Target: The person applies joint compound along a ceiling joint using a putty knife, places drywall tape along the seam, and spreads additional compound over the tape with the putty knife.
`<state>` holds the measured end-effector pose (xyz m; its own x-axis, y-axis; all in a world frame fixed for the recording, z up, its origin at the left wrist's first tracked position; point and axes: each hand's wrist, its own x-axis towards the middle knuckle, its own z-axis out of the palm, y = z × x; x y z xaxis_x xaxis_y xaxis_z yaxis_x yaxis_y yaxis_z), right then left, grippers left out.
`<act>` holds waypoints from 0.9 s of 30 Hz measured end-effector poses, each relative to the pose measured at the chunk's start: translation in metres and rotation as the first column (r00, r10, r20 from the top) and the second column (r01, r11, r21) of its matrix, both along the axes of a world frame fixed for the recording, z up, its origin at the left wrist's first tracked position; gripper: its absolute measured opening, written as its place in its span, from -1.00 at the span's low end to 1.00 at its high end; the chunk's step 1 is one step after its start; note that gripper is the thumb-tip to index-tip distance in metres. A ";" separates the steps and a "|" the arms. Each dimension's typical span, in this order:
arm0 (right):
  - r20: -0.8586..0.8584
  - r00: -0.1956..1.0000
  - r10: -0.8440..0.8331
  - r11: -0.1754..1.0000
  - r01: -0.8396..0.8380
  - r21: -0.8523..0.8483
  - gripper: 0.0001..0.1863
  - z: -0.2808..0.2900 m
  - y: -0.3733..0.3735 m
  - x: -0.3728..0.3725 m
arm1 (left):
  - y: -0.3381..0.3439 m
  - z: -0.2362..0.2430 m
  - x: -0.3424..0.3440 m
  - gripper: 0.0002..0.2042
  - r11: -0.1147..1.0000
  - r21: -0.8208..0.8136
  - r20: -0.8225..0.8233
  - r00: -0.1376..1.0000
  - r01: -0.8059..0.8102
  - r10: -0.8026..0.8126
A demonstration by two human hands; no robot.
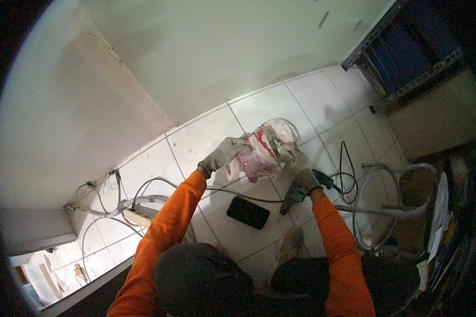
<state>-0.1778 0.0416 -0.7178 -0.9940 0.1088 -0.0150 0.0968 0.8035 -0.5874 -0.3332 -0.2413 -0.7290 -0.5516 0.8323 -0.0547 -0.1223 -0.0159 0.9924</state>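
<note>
My left hand [223, 154], in a grey glove, grips the left side of a red-and-white plastic bag [257, 165] smeared with pale material. At the bag's right edge is my right hand [299, 168], gloved and dusty, its fingers closed; what they hold is hidden. Just beyond the bag a round container [288, 127] with whitish contents rests on the tiles, partly covered by bag and hand. A pale, rounded object [232, 170] lies under my left hand. Below my right wrist a dark green power tool [296, 196] lies on the floor.
A black phone [247, 212] lies on the tiled floor [201, 132] near me. Cables and a power strip [137, 217] run along the left. Grey hose [391, 212] coils at the right. A pale wall [206, 47] stands ahead, and a dark metal rack [407, 47] at the far right.
</note>
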 end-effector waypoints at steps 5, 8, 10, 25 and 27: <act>0.004 0.997 -0.081 0.996 0.081 -0.028 -0.54 -0.006 -0.002 -0.001 | -0.030 -0.024 0.008 -0.73 0.980 -0.168 0.130 0.983 -0.107 0.130; -0.126 0.992 -0.015 1.000 0.018 0.023 -0.55 -0.010 -0.001 0.002 | -0.040 -0.011 0.020 -0.72 0.971 -0.210 0.095 0.986 -0.116 0.138; -0.045 0.987 -0.153 0.966 0.140 -0.216 -0.56 0.003 -0.006 -0.001 | -0.048 -0.003 0.026 -0.72 0.978 -0.160 0.030 0.989 -0.136 0.143; -0.488 0.870 -0.072 0.988 -0.005 -0.154 -0.44 0.101 -0.051 0.002 | -0.090 0.101 0.025 -0.71 0.997 -0.042 0.169 0.983 -0.063 0.069; -0.613 0.785 0.087 0.995 -0.045 0.085 -0.48 0.102 -0.049 -0.006 | -0.095 0.102 0.019 -0.68 1.000 -0.006 0.016 1.000 -0.010 0.010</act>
<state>-0.1842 -0.0075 -0.6157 -0.7947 0.0222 0.6067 -0.3225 0.8312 -0.4529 -0.3145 -0.3365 -0.6273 -0.5591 0.8262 -0.0690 -0.1385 -0.0109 0.9903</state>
